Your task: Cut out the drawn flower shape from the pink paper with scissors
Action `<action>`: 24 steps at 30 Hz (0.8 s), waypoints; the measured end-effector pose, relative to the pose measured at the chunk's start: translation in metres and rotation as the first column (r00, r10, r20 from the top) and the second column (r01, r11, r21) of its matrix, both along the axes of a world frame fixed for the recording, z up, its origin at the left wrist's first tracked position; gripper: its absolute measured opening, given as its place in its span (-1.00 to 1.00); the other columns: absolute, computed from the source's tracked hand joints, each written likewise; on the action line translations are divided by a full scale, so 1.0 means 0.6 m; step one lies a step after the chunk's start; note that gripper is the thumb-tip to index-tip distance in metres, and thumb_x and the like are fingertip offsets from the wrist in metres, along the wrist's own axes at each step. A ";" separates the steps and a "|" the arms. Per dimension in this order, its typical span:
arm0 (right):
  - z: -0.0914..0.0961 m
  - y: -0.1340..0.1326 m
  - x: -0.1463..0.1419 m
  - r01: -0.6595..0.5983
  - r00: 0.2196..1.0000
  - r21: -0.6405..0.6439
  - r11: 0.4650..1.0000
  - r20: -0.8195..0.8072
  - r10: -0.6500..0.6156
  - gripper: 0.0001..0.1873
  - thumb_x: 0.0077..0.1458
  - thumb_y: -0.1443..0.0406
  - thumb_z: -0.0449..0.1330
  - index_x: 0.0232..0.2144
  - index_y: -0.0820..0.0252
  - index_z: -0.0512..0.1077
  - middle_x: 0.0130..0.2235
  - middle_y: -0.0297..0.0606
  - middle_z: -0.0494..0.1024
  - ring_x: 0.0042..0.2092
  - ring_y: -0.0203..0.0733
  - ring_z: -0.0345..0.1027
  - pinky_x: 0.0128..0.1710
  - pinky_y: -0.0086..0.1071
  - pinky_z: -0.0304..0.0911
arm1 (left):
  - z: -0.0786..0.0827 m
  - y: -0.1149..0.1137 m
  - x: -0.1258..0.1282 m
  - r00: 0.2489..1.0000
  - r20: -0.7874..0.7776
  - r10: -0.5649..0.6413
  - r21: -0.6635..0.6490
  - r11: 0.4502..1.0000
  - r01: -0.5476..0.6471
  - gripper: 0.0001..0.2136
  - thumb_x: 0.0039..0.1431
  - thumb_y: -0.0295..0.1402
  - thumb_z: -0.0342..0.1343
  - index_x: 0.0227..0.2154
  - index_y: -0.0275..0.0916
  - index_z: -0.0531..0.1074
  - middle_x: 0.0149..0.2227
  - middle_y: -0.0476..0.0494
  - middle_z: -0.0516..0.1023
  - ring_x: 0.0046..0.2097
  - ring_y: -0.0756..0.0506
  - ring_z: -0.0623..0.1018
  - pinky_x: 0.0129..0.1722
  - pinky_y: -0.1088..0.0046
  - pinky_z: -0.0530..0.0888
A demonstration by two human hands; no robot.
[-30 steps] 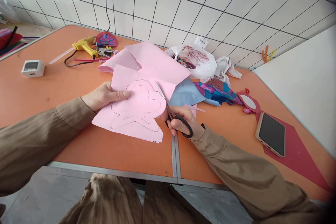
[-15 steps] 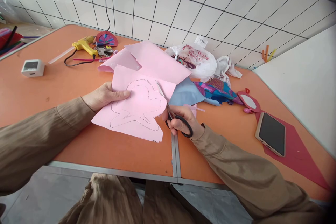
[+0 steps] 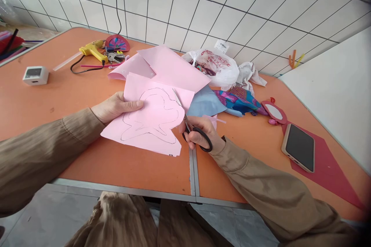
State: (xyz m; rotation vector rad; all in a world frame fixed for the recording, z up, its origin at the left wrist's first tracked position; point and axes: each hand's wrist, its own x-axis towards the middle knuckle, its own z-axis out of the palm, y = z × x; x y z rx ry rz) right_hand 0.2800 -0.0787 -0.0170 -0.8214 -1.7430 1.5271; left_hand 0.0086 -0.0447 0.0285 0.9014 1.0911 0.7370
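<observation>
My left hand (image 3: 117,107) pinches the left edge of a pink sheet (image 3: 150,114), its thumb lying flat on top. A bow-like outline is drawn on the sheet in dark lines, and the right side has a cut running along part of it. My right hand (image 3: 203,133) grips black-handled scissors (image 3: 206,139) with fingers through the loops. The blades reach up into the sheet's right side, one blade showing on top of the pink surface. Behind it lies a larger folded pink sheet (image 3: 174,65), partly covered by the drawn one.
At the back left are a yellow glue gun (image 3: 93,50), keys (image 3: 116,57) and a small white device (image 3: 35,75). Right of centre lie a blue sheet (image 3: 205,102), a white plastic bag (image 3: 224,70) and colourful fabric (image 3: 240,100). A phone (image 3: 300,148) rests on a red sheet (image 3: 330,166).
Hardly anything differs. The pink sheet's lower right corner has shifted very slightly right and up, while both hands and the scissors stay in nearly the same place.
</observation>
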 end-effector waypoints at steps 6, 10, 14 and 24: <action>0.001 -0.001 0.000 -0.006 1.000 -0.001 1.000 0.000 0.006 -0.44 0.01 -0.17 0.27 -0.41 0.22 0.32 -0.60 -0.50 0.25 -0.68 -0.45 0.16 -0.70 -0.53 0.02 | 0.005 0.000 -0.001 1.000 -0.006 -0.006 0.020 1.000 0.007 -0.87 -0.02 -0.35 0.40 -0.55 -0.29 0.62 -0.53 -0.10 0.65 -0.50 -0.10 0.64 -0.22 0.36 0.65; 0.003 -0.001 -0.001 -0.006 1.000 -0.004 1.000 0.015 0.006 -0.42 0.00 -0.18 0.27 -0.41 0.22 0.32 -0.60 -0.50 0.25 -0.68 -0.45 0.15 -0.70 -0.52 0.02 | 0.005 0.002 -0.003 1.000 -0.012 -0.016 0.028 0.999 0.016 -0.87 -0.02 -0.35 0.40 -0.54 -0.30 0.62 -0.53 -0.11 0.64 -0.49 -0.11 0.65 -0.21 0.33 0.65; 0.002 -0.001 -0.001 -0.010 1.000 -0.009 1.000 0.007 0.010 -0.44 0.01 -0.17 0.27 -0.41 0.21 0.32 -0.59 -0.49 0.25 -0.68 -0.44 0.14 -0.71 -0.51 0.01 | 0.003 0.003 -0.004 1.000 -0.010 -0.019 0.045 0.999 0.019 -0.84 -0.09 -0.32 0.45 -0.55 -0.28 0.63 -0.53 -0.11 0.65 -0.51 -0.12 0.64 -0.24 0.34 0.65; 0.004 -0.001 -0.001 -0.022 1.000 -0.007 1.000 0.013 0.022 -0.44 0.03 -0.16 0.26 -0.40 0.24 0.32 -0.59 -0.48 0.25 -0.68 -0.44 0.15 -0.70 -0.51 0.00 | 0.013 0.000 -0.004 0.998 0.057 -0.031 0.022 0.999 0.030 -0.83 -0.08 -0.34 0.46 -0.46 -0.32 0.64 -0.49 -0.09 0.68 -0.47 -0.06 0.65 -0.21 0.47 0.63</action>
